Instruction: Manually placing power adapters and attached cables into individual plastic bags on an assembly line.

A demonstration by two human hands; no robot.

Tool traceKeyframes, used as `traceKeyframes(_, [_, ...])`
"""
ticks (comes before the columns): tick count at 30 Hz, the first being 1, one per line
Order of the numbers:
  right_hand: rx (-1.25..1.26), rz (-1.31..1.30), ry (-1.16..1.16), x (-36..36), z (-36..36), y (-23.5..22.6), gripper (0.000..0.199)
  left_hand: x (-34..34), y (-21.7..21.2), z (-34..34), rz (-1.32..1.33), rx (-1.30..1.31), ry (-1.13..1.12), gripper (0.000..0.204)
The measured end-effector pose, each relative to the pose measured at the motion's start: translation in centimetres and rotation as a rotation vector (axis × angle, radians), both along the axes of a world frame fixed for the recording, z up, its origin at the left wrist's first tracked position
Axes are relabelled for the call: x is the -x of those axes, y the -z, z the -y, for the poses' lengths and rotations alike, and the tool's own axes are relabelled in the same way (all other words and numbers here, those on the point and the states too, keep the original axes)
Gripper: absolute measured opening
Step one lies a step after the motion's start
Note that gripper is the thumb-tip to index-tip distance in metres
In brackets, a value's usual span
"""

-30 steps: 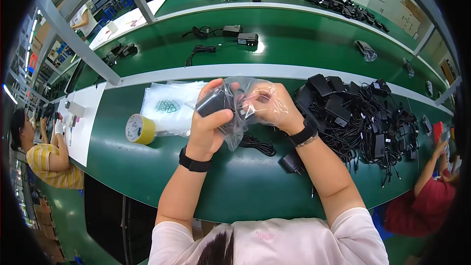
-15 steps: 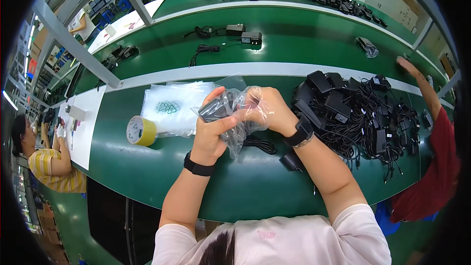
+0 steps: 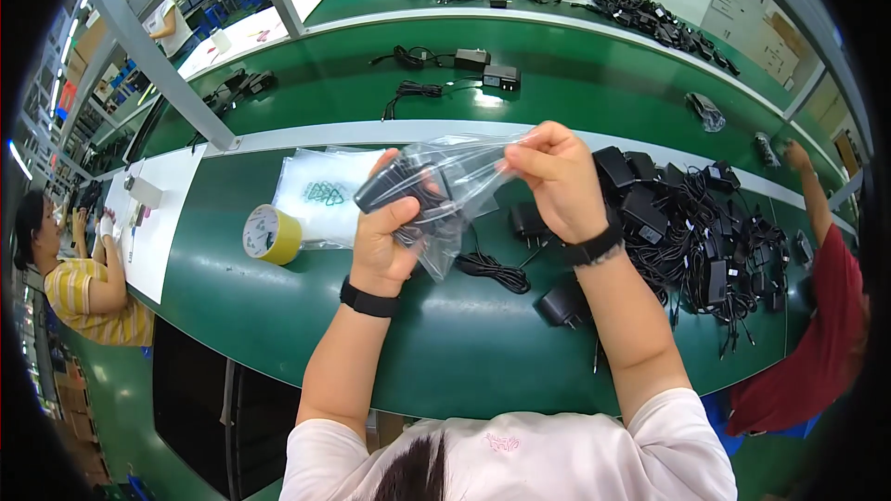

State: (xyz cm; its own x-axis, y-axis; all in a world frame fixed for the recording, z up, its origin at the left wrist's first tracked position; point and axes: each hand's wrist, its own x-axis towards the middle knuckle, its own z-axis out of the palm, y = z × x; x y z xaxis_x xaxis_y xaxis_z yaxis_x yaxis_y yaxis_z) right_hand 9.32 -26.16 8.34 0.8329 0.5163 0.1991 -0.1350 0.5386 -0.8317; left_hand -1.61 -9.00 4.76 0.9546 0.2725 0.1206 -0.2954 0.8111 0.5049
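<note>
My left hand (image 3: pixel 382 246) is wrapped around a black power adapter (image 3: pixel 390 186), which sits with its coiled cord inside a clear plastic bag (image 3: pixel 469 172). My right hand (image 3: pixel 568 187) pinches the bag's edge between thumb and fingers, and the film is stretched taut to the right. Below the bag a coiled black cable (image 3: pixel 497 269) lies on the green table. A loose adapter (image 3: pixel 564 304) rests beside my right wrist, and another adapter (image 3: pixel 527 221) lies partly behind my right hand. A stack of clear bags (image 3: pixel 325 187) is left of my left hand.
A yellow tape roll (image 3: pixel 272 234) stands at the left. A large heap of adapters (image 3: pixel 715 232) spreads on the right. Two adapters with cords (image 3: pixel 501 78) lie beyond the white ledge (image 3: pixel 278 141). A co-worker's arm (image 3: pixel 815 186) reaches in at the right; another person (image 3: pixel 102 288) sits left.
My right hand has moved right and up, away from my left, drawing the bag's edge out taut. The left hand still grips the bagged adapter.
</note>
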Motion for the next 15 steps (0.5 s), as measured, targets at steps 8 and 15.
traceKeyframes(8, [0.058,-0.008,-0.420,2.9,0.7,1.9,0.073,0.8,-0.5,-0.2,0.103,-0.075,-0.060,0.068])
traceKeyframes(15, [-0.089,0.303,-0.270,3.3,-0.3,0.9,0.061,1.2,-0.6,0.7,0.060,-0.037,0.039,0.067])
